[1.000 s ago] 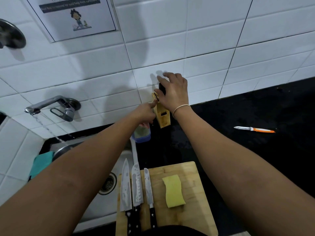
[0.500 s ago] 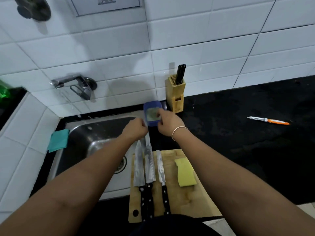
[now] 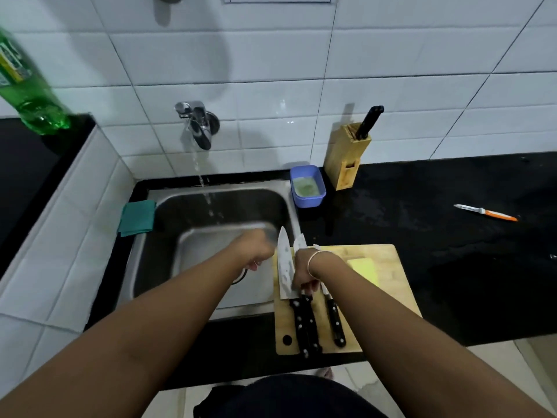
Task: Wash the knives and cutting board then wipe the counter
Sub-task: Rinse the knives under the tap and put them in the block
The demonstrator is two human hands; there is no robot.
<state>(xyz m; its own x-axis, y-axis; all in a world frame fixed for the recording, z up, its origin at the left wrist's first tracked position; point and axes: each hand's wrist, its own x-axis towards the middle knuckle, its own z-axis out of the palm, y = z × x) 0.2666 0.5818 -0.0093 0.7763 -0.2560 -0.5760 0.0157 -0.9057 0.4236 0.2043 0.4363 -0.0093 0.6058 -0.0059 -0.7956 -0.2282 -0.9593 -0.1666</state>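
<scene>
Washing is judged to be at its very start. Three black-handled steel knives point(image 3: 304, 297) are laid side by side on the rectangular bamboo cutting board point(image 3: 388, 285), which sits on the black stone counter point(image 3: 452, 267) just right of the stainless steel sink point(image 3: 211, 236); a yellow sponge point(image 3: 363, 267) is left on the board. The right hand point(image 3: 303, 273) is lowered onto the middle knife where blade meets handle; whether it is gripped cannot be told. The left hand point(image 3: 256, 250), fingers curled, is held over the sink, apparently holding nothing. Water is seen running from the chrome wall tap point(image 3: 197, 125). Knives, board and counter-wiping are all judged outstanding; the folded teal cloth point(image 3: 137, 217) lies beside the sink.
</scene>
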